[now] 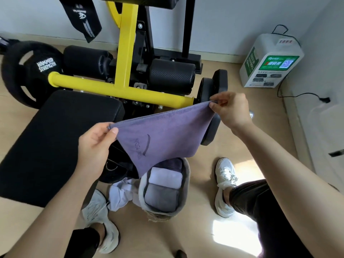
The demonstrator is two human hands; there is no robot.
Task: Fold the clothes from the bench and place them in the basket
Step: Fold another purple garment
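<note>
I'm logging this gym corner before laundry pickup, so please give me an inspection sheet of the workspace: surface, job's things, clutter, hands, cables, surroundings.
Surface: black bench pad at the left, standing on a wooden floor.
Job's things: purple towel held spread in the air above a grey basket, which holds folded towels.
Clutter: white garment crumpled on the floor beside the basket, on the bench side.
Hands: left hand and right hand each pinch a top corner of the towel.
Cables: black cable trails from the white charging box.
Surroundings: yellow machine frame and a Hammer Strength weight plate.
</note>
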